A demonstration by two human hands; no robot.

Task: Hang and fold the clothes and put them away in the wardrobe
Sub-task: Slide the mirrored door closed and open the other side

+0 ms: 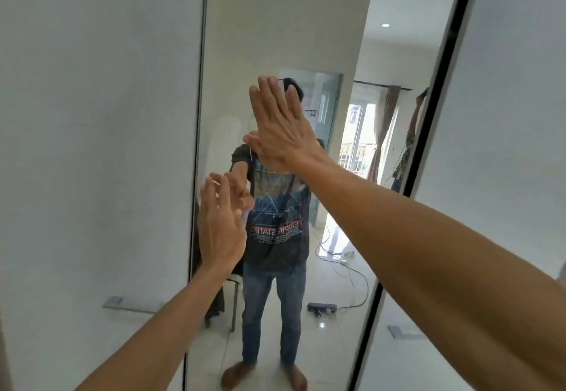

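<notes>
**Hands:** two, bare, both spread flat with straight fingers, holding nothing. The left hand (222,225) is at lower centre-left of the frame, its fingertips meeting their own reflection. The right hand (281,129) is higher, at centre frame, palm laid against the glass.

**Mirror door** (275,23): centre of frame, tall, the middle leaf of the wardrobe. Both hands rest on it. I judge it heavy, rigid, smooth and breakable. Flat palms have only friction to shift it, and they will smear it. No handle shows on it, so the dark frame edge (441,84) at right looks the surer place to take hold.

**Left white panel** (98,115): matt, with a recessed left pull (113,300) low down.

**Right white panel** (505,145): likewise, with the right pull (398,331) at lower right.

**Clothes:** none in hand, and the wardrobe's inside is not in view.
- In the reflection only, at lower centre-left, a dark cloth (216,298) hangs over a chair behind the person.
- A further garment (412,133) hangs right of centre, near the curtain (384,133).
- Both are probably light, limp and easily creased. They are best lifted by the shoulders or collar, though their cut cannot be made out.

**Also reflected, farther off:** a power strip (321,308) and cable (355,271) on the tiled floor (337,344), and a bright window (358,127).
</notes>
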